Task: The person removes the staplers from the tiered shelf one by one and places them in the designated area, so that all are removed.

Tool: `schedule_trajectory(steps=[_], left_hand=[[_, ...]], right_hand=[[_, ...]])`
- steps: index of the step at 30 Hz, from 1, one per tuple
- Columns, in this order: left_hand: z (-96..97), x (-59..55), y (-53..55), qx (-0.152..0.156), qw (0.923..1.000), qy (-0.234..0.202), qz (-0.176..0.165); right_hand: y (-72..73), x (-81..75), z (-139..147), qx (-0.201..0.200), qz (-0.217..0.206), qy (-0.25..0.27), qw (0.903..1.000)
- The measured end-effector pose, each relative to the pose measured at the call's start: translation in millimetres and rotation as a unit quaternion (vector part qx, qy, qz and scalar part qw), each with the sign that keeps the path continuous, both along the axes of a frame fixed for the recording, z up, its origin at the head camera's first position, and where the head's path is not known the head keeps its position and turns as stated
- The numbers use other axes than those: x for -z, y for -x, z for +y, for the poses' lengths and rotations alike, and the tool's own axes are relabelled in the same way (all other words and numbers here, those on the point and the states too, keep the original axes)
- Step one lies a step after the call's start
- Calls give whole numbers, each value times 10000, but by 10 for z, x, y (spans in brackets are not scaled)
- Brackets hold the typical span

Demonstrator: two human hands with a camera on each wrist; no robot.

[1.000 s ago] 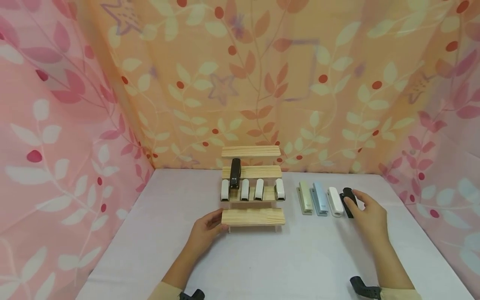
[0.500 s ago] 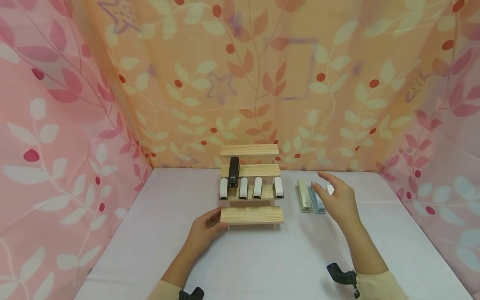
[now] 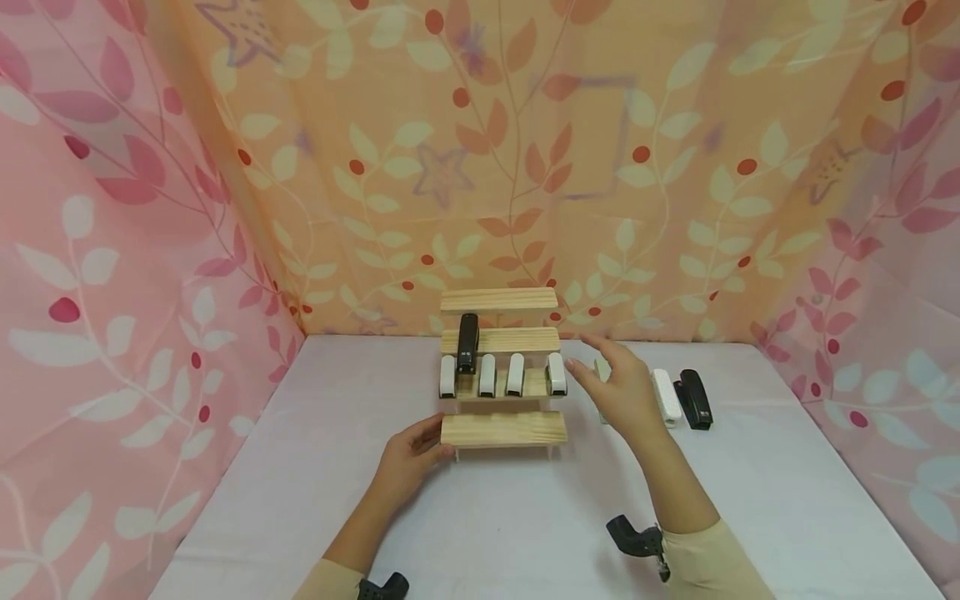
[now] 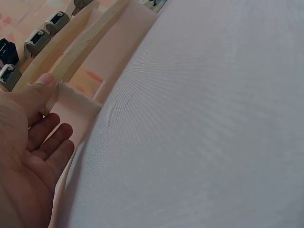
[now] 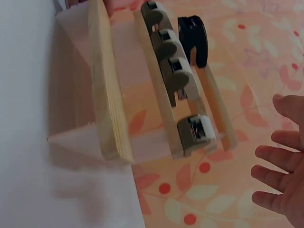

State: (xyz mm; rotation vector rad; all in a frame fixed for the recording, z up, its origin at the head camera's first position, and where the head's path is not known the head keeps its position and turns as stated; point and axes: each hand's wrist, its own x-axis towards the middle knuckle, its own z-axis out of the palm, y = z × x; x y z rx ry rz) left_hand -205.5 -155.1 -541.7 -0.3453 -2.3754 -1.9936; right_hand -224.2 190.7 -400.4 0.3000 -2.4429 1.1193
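A stepped wooden display rack [image 3: 504, 429] stands mid-table. My left hand [image 3: 408, 467] holds the left end of its lowest board, thumb [image 4: 45, 80] at the board's edge in the left wrist view. Several white staplers [image 3: 516, 375] sit in a row on the second tier, with a wider gap before the rightmost stapler [image 5: 197, 130]. A black stapler [image 3: 468, 343] stands on the tier above, toward the left. My right hand [image 3: 622, 387] hovers just right of the rack with spread fingers and nothing in them, beside that rightmost stapler.
On the table right of the rack, a white stapler [image 3: 667, 398] and a black stapler [image 3: 694, 400] lie side by side. A pale green stapler [image 3: 602, 367] is mostly hidden behind my right hand; the light blue one is covered. Patterned cloth [image 3: 375, 167] hangs behind the table.
My right hand has let go of the black stapler at the far right and moved left past the loose staplers toward the rack. My left hand has stayed on the rack.
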Motion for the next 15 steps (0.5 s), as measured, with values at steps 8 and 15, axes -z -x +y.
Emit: schedule_trajectory(steps=[8, 15], left_hand=[[-19, -4, 11, 1, 10000, -70, -29], [3, -14, 5, 5, 9999, -119, -85]], right_hand=[[37, -36, -332, -346, 15, 0, 9994], [74, -38, -639, -586, -215, -58, 9980]])
